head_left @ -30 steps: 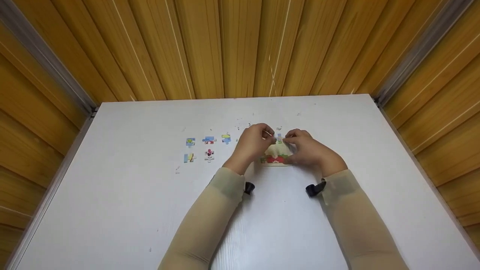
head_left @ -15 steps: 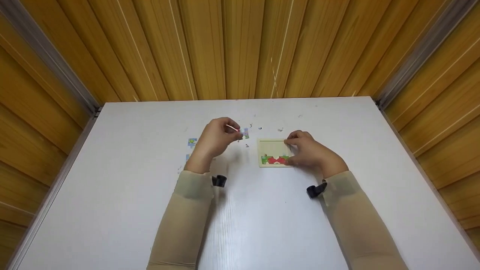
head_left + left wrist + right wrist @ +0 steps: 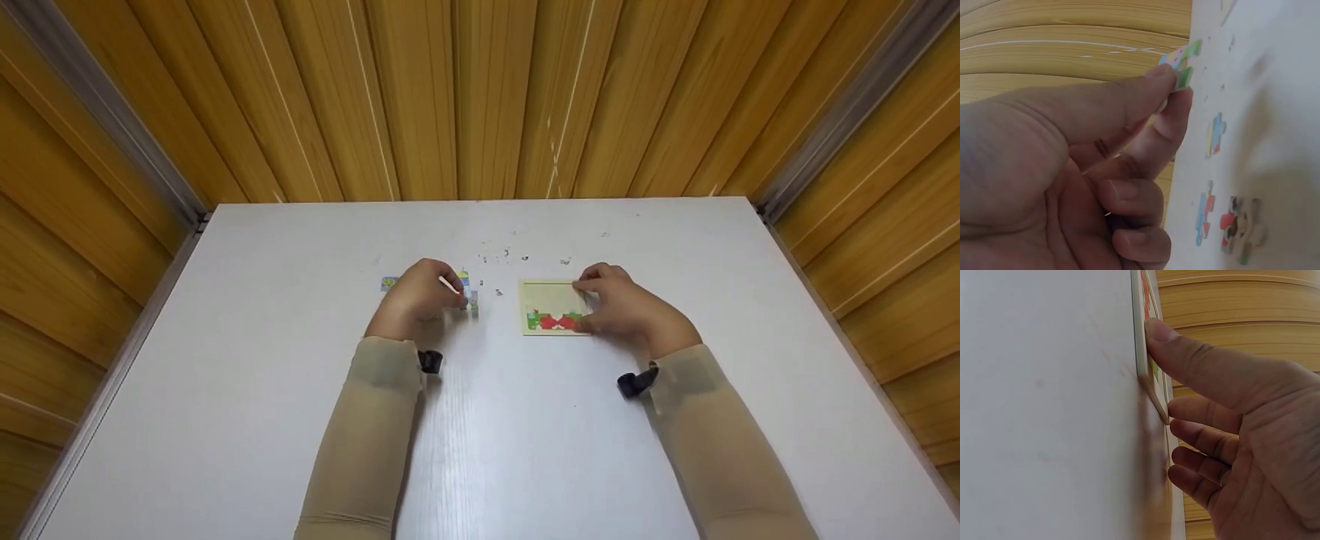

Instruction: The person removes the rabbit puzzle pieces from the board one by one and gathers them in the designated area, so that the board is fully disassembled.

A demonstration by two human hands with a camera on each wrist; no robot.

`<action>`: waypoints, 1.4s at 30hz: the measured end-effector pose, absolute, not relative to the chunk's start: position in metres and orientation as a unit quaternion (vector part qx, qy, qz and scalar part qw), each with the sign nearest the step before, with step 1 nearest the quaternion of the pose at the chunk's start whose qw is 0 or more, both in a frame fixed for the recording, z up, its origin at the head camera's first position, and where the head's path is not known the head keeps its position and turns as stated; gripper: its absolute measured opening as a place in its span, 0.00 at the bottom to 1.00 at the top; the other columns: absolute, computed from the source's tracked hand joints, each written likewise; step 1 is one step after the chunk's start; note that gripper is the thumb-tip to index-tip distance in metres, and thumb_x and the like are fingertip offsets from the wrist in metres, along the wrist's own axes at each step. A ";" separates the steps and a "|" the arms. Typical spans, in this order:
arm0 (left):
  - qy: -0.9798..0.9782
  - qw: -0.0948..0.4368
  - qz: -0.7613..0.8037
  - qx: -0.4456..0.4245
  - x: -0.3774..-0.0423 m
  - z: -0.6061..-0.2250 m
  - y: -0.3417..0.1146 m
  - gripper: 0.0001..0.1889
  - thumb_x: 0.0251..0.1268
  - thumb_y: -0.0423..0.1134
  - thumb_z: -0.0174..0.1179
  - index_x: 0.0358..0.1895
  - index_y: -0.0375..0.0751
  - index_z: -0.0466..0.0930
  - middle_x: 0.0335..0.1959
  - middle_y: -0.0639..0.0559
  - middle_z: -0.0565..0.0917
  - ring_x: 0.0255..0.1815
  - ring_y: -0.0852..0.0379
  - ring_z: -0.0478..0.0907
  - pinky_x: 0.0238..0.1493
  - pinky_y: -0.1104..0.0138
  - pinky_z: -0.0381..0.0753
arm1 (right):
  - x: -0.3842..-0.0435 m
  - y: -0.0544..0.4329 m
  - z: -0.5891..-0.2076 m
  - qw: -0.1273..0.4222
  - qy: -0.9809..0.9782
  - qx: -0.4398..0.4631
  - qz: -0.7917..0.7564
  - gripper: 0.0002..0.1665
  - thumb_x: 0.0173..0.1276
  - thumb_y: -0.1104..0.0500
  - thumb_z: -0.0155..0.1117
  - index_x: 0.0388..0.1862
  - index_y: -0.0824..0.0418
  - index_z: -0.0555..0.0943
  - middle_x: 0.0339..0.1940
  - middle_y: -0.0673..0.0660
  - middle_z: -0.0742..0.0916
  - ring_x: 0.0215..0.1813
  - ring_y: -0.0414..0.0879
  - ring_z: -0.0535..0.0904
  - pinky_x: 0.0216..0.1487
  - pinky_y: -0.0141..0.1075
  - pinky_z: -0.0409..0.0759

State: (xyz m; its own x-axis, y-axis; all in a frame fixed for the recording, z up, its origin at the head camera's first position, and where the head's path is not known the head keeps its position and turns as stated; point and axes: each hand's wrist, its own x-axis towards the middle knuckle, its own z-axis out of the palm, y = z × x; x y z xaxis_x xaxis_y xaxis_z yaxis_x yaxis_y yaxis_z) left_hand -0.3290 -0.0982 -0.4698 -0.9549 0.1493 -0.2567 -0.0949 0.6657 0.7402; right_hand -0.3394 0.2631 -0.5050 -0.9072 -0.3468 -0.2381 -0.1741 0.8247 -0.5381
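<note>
My left hand [image 3: 421, 300] pinches a small jigsaw piece [image 3: 1188, 52] between thumb and index finger, a little above the table. The piece is blue and green with pink spots. To its right lies a square wooden puzzle tray [image 3: 523, 309], with red and green pieces [image 3: 556, 321] along its near side. My right hand [image 3: 622, 307] grips the tray's right edge, thumb on its near right corner and index finger at the far one. In the left wrist view, loose jigsaw pieces lie below the left hand: a blue and yellow one [image 3: 1217, 134], a blue and red one [image 3: 1203, 216] and a character one [image 3: 1241, 229].
A piece with a green shape [image 3: 388, 283] shows at the left hand's far side. Small dark marks [image 3: 506, 253] dot the white table [image 3: 510, 427] beyond the tray. Wood-patterned panels [image 3: 480, 97] stand behind the table and at both sides.
The left hand has moved left from above the tray, carrying the jigsaw piece, and is now lower beside the loose pieces. The right hand stays at the tray's right edge.
</note>
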 end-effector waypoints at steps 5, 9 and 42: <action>0.909 0.173 0.378 0.001 -0.332 -0.480 -0.096 0.06 0.70 0.35 0.78 0.44 0.43 0.91 0.66 0.43 0.88 0.50 0.48 0.79 0.52 0.56 0.80 | -0.339 0.263 -0.504 0.155 0.945 -0.150 -0.248 0.49 0.68 0.55 0.86 0.85 0.63 0.76 0.84 0.64 0.72 0.87 0.63 0.60 0.90 0.63 0.63; 0.919 0.166 0.358 -0.011 -0.331 -0.485 -0.093 0.05 0.70 0.34 0.79 0.42 0.43 0.90 0.59 0.44 0.91 0.48 0.49 0.81 0.53 0.56 0.81 | -0.339 0.262 -0.503 0.153 0.947 -0.151 -0.237 0.49 0.67 0.55 0.85 0.84 0.63 0.76 0.84 0.65 0.73 0.88 0.65 0.60 0.90 0.64 0.63; 0.926 0.090 0.355 0.093 -0.305 -0.429 -0.026 0.21 0.79 0.52 0.73 0.66 0.46 0.89 0.62 0.47 0.90 0.60 0.47 0.87 0.65 0.49 0.87 | -0.339 0.263 -0.499 0.163 0.944 -0.139 -0.250 0.50 0.70 0.53 0.85 0.86 0.62 0.74 0.85 0.62 0.71 0.89 0.62 0.58 0.91 0.65 0.62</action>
